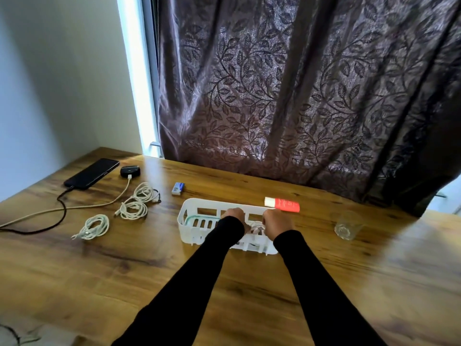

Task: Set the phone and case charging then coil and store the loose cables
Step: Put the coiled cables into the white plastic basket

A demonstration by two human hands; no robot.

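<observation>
Both hands (257,221) grip cable (257,225), inside basket (197,208)

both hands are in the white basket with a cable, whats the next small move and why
Probably let go of the white coiled cable so it settles in the white slotted plastic basket; both the left hand and right hand hold it there. Coiled white cables lie on the wooden table to the left.

Wood-grain table (249,283) with soft sheen, white slotted plastic basket (197,211), glossy black phone (91,173), clear glass tumbler (346,224), matt black cloth sleeves (324,283), leaf-patterned woven curtain (299,96), smooth white rubbery cable coils (134,206)
</observation>
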